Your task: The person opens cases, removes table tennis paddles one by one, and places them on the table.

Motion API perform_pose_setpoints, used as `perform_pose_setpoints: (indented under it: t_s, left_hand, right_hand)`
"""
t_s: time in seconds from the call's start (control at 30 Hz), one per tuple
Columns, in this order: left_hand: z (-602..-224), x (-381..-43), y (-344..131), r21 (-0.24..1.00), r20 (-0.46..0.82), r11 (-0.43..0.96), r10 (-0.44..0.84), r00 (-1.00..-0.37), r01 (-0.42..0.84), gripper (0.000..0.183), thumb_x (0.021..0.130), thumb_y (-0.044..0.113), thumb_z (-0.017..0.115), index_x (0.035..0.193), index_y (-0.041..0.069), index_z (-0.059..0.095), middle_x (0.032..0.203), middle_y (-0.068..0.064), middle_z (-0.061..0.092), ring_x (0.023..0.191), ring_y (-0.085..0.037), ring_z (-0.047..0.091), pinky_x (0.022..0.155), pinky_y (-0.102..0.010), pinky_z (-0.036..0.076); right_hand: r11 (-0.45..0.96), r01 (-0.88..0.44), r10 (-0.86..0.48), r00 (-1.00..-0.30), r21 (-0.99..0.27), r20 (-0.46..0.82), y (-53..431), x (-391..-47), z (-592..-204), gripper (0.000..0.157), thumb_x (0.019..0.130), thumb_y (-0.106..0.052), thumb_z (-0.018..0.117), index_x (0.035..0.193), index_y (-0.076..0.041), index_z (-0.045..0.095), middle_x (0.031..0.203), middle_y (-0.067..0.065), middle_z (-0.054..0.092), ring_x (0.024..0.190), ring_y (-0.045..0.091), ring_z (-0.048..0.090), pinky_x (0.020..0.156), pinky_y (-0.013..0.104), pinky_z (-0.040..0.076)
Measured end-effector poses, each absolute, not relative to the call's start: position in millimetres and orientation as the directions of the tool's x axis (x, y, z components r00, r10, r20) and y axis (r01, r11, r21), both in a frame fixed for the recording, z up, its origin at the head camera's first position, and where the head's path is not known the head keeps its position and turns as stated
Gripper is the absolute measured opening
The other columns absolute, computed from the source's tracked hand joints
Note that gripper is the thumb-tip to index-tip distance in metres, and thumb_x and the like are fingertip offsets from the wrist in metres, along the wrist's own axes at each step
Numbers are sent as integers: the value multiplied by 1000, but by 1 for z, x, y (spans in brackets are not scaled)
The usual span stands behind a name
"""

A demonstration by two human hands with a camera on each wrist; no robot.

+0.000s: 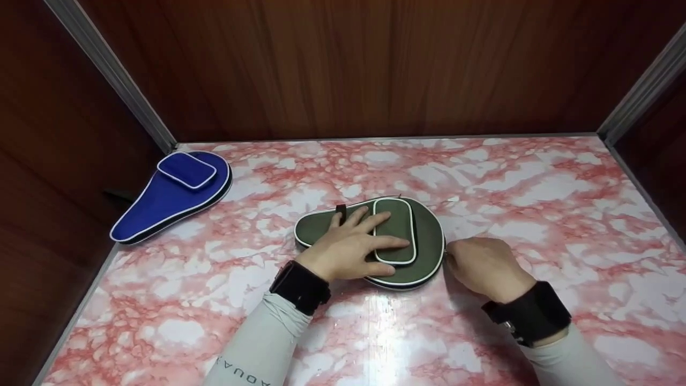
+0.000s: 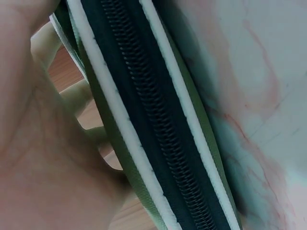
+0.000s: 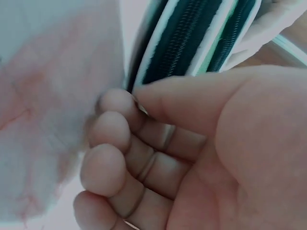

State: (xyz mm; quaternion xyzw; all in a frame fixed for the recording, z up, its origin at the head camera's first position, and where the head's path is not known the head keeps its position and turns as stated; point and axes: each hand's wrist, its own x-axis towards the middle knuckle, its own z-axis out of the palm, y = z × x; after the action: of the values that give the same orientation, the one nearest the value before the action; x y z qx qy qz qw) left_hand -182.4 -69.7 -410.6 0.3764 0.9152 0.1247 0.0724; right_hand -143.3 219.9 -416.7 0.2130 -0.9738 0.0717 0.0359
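Note:
A green table tennis paddle case (image 1: 430, 230) with white piping lies flat, its narrow end to the left and its round end to the right. My left hand (image 1: 345, 249) rests on top with fingers spread, partly over the front pocket (image 1: 401, 209). In the left wrist view, the black zipper (image 2: 153, 105) along the case's side is shut on the stretch that shows. At the round end, my right hand (image 1: 485, 265) pinches the zipper pull between thumb and curled forefinger. The pull is mostly hidden by the fingers (image 3: 115, 103), with only a small glint showing.
A blue paddle case (image 1: 153, 206) of the same shape lies at the back left, close to the left wall. The red and white marbled tabletop (image 1: 536, 198) is bounded by a wooden back panel (image 1: 375, 69) and side panels.

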Motion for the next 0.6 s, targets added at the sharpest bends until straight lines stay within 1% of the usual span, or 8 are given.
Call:
perform_pose_setpoints:
  t_s: [0.07,0.17,0.27,0.37,0.47,0.53,0.6]
  left_hand:
    - [-411,-182,-69,283,-39,686,707,-706,671,58,102,64,70,157,52,58,181,-3,29,166,-47,19,120,-84,17]
    - [-411,-182,-69,282,-39,685,708,-705,672,58,102,64,69,158,51,58,181,-4,29,166,-47,19,120,-84,17]
    - [-410,-182,-69,285,-39,683,709,-704,672,59,102,64,69,158,51,59,181,-4,29,166,-47,19,120,-84,18]
    - [-410,-182,-69,291,-42,684,707,-706,668,59,102,64,70,158,51,58,181,-4,29,166,-46,19,120,-84,17]
    - [-410,-182,-69,297,-44,686,704,-708,664,59,102,65,69,158,51,59,181,-3,28,166,-46,19,120,-84,17]
    - [-410,-182,-70,302,-43,686,704,-709,662,58,102,65,69,158,51,59,181,-3,28,166,-46,18,120,-84,17]
    - [-410,-182,-70,303,-40,684,705,-709,663,58,102,65,69,157,51,59,181,-3,28,166,-47,19,120,-85,17]
  right_hand:
    - [892,-438,-426,-898,-110,113,219,-141,-416,34,95,-8,72,68,-20,55,58,-2,54,63,31,67,58,55,56]
    - [884,-458,-446,-886,-91,123,218,-137,-415,33,92,-7,73,68,-20,55,57,-1,55,62,32,67,57,56,56]
    - [880,-467,-459,-883,-92,93,218,-135,-414,31,91,-7,74,68,-20,56,59,-1,56,62,30,67,57,56,55]
    - [868,-484,-481,-875,-109,52,218,-133,-413,30,90,-9,76,70,-23,59,60,-5,56,62,24,66,57,54,54]
    - [854,-504,-505,-863,-132,26,217,-131,-410,31,91,-10,76,70,-25,59,60,-8,53,60,17,62,57,50,53]
    - [846,-513,-517,-856,-144,18,215,-130,-408,32,92,-11,76,70,-25,58,60,-9,51,59,15,60,56,49,52]
    - [836,-529,-531,-847,-145,24,213,-129,-408,29,94,-12,76,73,-24,60,60,-7,52,59,17,61,55,50,52]
